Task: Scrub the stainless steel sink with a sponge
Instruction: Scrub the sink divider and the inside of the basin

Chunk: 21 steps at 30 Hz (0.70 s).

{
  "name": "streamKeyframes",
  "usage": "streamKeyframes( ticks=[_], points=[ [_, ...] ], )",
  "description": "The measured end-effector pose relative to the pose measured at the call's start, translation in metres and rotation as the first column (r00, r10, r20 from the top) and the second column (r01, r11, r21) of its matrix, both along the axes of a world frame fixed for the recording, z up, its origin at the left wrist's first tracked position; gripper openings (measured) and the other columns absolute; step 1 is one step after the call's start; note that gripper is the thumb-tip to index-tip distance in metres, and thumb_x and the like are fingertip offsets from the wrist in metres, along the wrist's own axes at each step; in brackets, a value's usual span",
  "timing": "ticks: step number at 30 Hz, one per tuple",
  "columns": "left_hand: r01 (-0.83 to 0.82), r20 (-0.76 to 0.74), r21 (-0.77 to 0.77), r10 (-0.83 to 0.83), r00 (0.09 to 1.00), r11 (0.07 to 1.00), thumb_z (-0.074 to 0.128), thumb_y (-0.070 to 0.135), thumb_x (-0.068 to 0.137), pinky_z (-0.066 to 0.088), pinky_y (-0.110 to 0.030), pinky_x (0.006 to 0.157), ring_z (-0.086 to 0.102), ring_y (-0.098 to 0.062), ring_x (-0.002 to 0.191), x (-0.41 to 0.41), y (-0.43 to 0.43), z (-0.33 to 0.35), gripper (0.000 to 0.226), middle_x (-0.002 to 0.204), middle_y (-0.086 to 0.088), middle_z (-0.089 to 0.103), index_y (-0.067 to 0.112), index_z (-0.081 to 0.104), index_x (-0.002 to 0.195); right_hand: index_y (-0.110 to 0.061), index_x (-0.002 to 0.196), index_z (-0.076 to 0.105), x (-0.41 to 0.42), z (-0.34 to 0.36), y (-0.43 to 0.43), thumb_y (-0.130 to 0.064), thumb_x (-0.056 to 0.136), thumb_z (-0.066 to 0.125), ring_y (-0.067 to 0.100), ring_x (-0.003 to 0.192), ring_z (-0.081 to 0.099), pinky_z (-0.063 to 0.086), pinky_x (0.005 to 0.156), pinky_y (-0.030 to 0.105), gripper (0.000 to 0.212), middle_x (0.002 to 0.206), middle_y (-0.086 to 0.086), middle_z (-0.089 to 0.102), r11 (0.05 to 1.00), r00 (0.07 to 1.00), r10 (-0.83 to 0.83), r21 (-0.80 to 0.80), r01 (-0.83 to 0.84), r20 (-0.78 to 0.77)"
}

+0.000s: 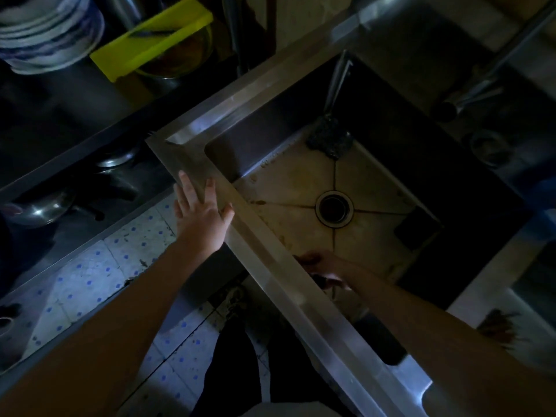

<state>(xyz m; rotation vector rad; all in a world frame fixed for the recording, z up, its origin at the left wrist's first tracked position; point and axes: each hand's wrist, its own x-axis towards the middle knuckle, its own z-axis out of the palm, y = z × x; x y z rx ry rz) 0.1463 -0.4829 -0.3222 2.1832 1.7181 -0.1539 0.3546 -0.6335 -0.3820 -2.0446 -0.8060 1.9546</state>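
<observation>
1. The left hand's (204, 215) fingers (185, 188) lie straight and spread, flat on the sink's (270, 245) front rim.
2. The right hand (323, 270) is low inside the sink, against the near wall. It is blurred and dark, so its grip cannot be told.
3. The drain (334, 208) sits mid-floor, with a dark scrubbing pad (329, 142) in the far corner, well apart from both hands.
4. A yellow board (153, 34) rests on a shelf at the upper left.

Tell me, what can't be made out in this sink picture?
Right hand: head view, dim and blurred low against the near wall of the sink; whether it holds a sponge cannot be told.
Dark lump in the far corner: head view, too shadowed to identify.
Faucet: head view, blurred and dark; its spout end is unclear.
</observation>
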Motion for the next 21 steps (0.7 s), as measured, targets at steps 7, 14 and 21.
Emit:
streamKeyframes(
  ticks=[7,14,21],
  points=[
    [0.149,0.126,0.159,-0.17,0.977,0.976,0.047,0.026,0.094,0.008,-0.048,0.114,0.004,-0.035,0.144,0.021,-0.041,0.015,0.05,0.156,-0.02,0.008,0.013,0.034,0.141,-0.005,0.122,0.057,0.022,0.001,-0.068,-0.007,0.091,0.059,0.023,0.105,0.058,0.052,0.076,0.019,0.031,0.123,0.015,0.06,0.997,0.996,0.041,-0.072,-0.035,0.079],
    [0.366,0.152,0.089,-0.376,0.914,0.926,0.048,0.02,0.089,0.027,-0.051,0.109,0.029,-0.034,0.135,0.048,-0.123,0.023,0.033,0.145,-0.021,0.034,0.01,0.053,0.12,-0.012,0.114,0.062,0.035,0.016,-0.098,-0.015,0.09,0.058,0.021,0.101,0.058,0.046,0.08,0.026,0.025,0.111,0.009,0.064,0.994,0.993,0.088,-0.076,-0.081,0.084],
    [0.479,0.165,-0.062,-0.464,0.87,0.876,0.049,0.037,0.092,0.019,-0.045,0.115,0.016,-0.033,0.14,0.054,-0.183,0.025,0.046,0.154,-0.013,0.017,0.018,0.045,0.133,-0.004,0.089,0.062,0.04,0.025,-0.112,-0.022,0.091,0.054,0.019,0.08,0.051,0.037,0.066,0.026,0.02,0.081,0.009,0.054,0.978,0.961,0.209,-0.038,-0.205,0.179]
  ],
)
